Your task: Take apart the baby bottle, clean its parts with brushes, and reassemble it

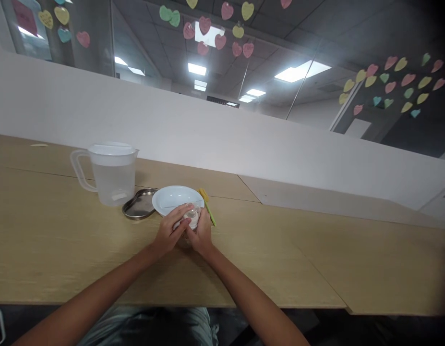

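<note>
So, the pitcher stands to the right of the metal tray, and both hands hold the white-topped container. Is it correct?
Not quite: the head view shows the pitcher left of the metal tray. The left hand and right hand do hold the white-topped container.

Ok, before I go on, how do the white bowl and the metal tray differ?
The white bowl is pale and glossy; the metal tray is darker, silvery grey.
The bowl has a rounded rim; the tray is kidney-shaped.
The left hand partly hides the bowl; no hand covers the tray.
Both are shallow, open-topped and on the table.
</note>
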`<state>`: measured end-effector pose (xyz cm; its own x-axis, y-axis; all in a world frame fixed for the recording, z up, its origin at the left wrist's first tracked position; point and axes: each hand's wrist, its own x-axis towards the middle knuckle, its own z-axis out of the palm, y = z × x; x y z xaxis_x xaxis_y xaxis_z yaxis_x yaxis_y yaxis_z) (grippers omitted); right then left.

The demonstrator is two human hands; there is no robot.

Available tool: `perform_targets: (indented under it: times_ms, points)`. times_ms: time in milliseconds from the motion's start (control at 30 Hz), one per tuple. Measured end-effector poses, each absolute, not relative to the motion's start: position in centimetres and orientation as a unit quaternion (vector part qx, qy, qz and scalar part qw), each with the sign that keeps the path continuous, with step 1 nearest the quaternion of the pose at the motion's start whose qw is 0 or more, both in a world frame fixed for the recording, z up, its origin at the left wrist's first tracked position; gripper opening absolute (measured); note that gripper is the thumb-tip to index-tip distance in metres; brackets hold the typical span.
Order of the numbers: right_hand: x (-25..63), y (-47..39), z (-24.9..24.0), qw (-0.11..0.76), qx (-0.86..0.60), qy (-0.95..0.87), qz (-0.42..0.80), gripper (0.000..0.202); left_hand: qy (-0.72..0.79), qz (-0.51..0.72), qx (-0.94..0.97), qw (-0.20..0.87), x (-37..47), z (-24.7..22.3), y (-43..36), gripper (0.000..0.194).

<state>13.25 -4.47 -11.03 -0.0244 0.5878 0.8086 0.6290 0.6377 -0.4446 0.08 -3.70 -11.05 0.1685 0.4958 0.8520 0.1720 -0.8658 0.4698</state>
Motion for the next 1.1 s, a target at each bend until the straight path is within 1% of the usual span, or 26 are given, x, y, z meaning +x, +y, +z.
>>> perform_targets:
  times_ms: [233,367,500,667,867,967,1100]
  points:
    - [13.3,-4.5,-10.9,0.553,-0.442,-0.707,-0.009,0.036,0.241,0.613,0.734,0.167,0.2,-11.0,-3.8,0.035]
    - [13.2,-4.7,-10.8,0.546,-0.439,-0.713,-0.015,0.038,0.240,0.612,0.737,0.157,0.1,-10.9,-3.8,0.035]
    - [13.1,-4.8,-11.0,0.531,-0.463,-0.707,-0.063,0.035,0.225,0.603,0.753,0.135,0.0,-10.8,-3.8,0.034]
    - [13.1,-4.8,-11.2,0.485,-0.501,-0.700,-0.150,0.036,0.226,0.588,0.766,0.128,-0.2,-10.1,-3.7,0.033]
    - [13.2,-4.7,-11.2,0.470,-0.516,-0.698,-0.159,0.037,0.213,0.579,0.776,0.133,-0.4,-10.1,-3.7,0.033]
    - [13.2,-4.7,-11.2,0.480,-0.505,-0.703,-0.142,0.036,0.244,0.584,0.756,0.168,0.0,-10.6,-3.9,0.035]
    - [13.0,-4.6,-11.4,0.496,-0.504,-0.697,-0.120,0.032,0.292,0.581,0.714,0.260,0.5,-10.3,-4.1,0.038]
